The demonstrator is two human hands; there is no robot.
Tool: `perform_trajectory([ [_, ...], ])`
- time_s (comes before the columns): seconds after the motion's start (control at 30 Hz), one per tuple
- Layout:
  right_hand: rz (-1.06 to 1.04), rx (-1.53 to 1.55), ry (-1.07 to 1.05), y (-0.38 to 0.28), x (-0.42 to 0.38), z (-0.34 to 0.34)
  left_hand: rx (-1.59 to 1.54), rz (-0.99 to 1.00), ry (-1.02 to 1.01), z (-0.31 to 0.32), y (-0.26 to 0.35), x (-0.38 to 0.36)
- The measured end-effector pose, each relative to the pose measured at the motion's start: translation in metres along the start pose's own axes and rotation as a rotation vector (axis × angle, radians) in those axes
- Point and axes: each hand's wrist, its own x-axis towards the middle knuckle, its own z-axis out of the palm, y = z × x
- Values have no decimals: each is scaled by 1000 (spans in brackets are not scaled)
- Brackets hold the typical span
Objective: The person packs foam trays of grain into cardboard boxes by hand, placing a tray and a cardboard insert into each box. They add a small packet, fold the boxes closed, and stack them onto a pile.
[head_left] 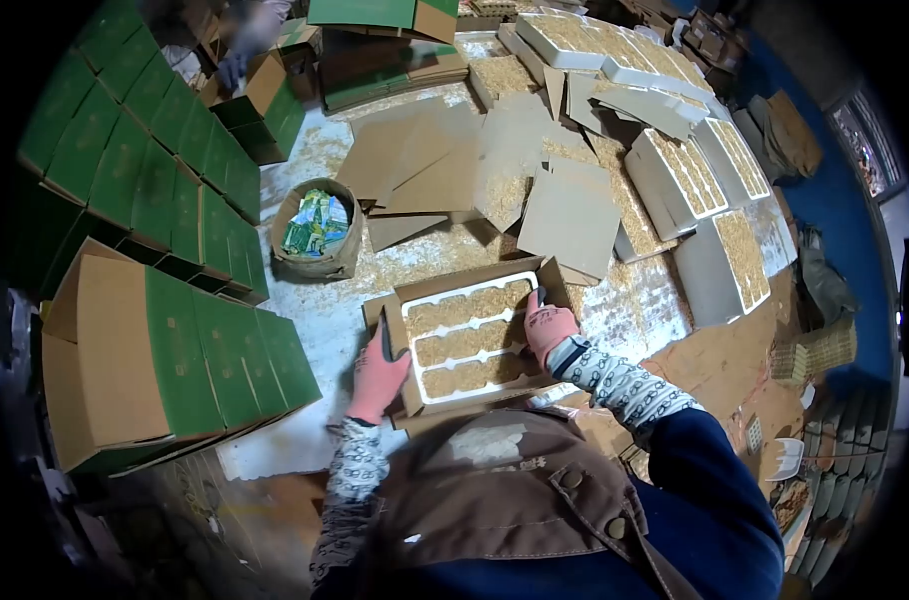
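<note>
An open cardboard box (399, 292) stands in front of me on the table. Inside lies a white tray (472, 326) whose rows are filled with tan, crumbly shavings (470, 350). My left hand (379, 378), in a pink glove with dark fingertips, grips the left wall of the box, forefinger stretched along it and thumb reaching inward. On the opposite side my right hand (551, 328), gloved alike, holds the right wall, with its forefinger up by the tray's corner. Its lower fingers are partly hidden.
Left of me stand green boxes (210, 335) in rows. A round bin (315, 262) with green and blue packets is beyond the box. Loose cardboard sheets (572, 220) and shavings cover the table's middle. White foam boxes (720, 265) stand at right. Another person's gloved hand (233, 72) is at upper left.
</note>
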Motion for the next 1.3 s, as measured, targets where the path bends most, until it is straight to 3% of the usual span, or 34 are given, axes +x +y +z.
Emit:
perform_trajectory([
  [0.07,50,72,-57,-3,11,10,-79,10,-52,-6,-2,1],
  [0.1,-64,-98,-58,-4,29,35,-66,26,-35,-5,-5,2],
  [0.17,-152,-120,-160,-5,33,21,-54,-68,-90,-19,23,-1],
  [0.23,-598,164,-337,30,40,-59,-61,-30,-25,-21,5,-9],
  [0.27,-645,1040,-387,56,41,-65,-61,10,-8,-26,1,-15],
  [0.3,-477,1319,-240,78,35,-95,-61,55,3,-30,0,-16],
  [0.33,-94,1155,-77,99,44,-117,-103,-65,16,-38,3,-11],
  [0.37,-192,1381,162,130,89,-86,-144,-187,17,-49,4,-7],
  [0.4,-223,1080,565,143,114,-76,24,-165,250,-43,-43,10],
  [0.43,-251,602,681,176,150,-46,57,-134,391,-52,-35,42],
  [0.47,111,313,143,189,171,-38,94,-107,531,-61,-28,73],
  [0.5,145,196,91,182,180,-36,219,89,589,-71,-43,108],
  [0.57,85,229,279,200,220,7,610,0,446,-93,-34,170],
  [0.63,-84,322,483,199,229,3,947,131,421,-89,-63,209],
  [0.7,-210,394,609,206,232,-9,860,-129,58,-96,-50,231],
  [0.8,-156,527,576,191,160,-98,846,-84,-1,-103,-54,237],
  [0.83,-108,550,592,195,144,-103,823,-36,34,-106,-58,233],
  [0.93,-102,478,921,190,85,-98,722,75,188,-111,-70,216],
  [0.97,-130,600,699,190,72,-96,690,64,228,-112,-69,210],
  [1.03,-196,992,659,168,58,-66,617,36,310,-115,-57,192],
  [1.07,-205,778,707,157,49,-62,510,-33,304,-117,-55,188],
  [1.1,-204,562,748,142,37,-63,504,108,422,-115,-46,178],
  [1.13,-146,556,750,136,30,-58,493,250,536,-111,-28,157],
  [1.17,-117,563,886,133,21,-56,477,390,648,-106,-8,133],
  [1.23,-103,655,984,116,-7,-84,525,658,694,-83,51,73],
  [1.3,-218,884,960,76,-33,-111,626,715,129,-47,65,22],
])
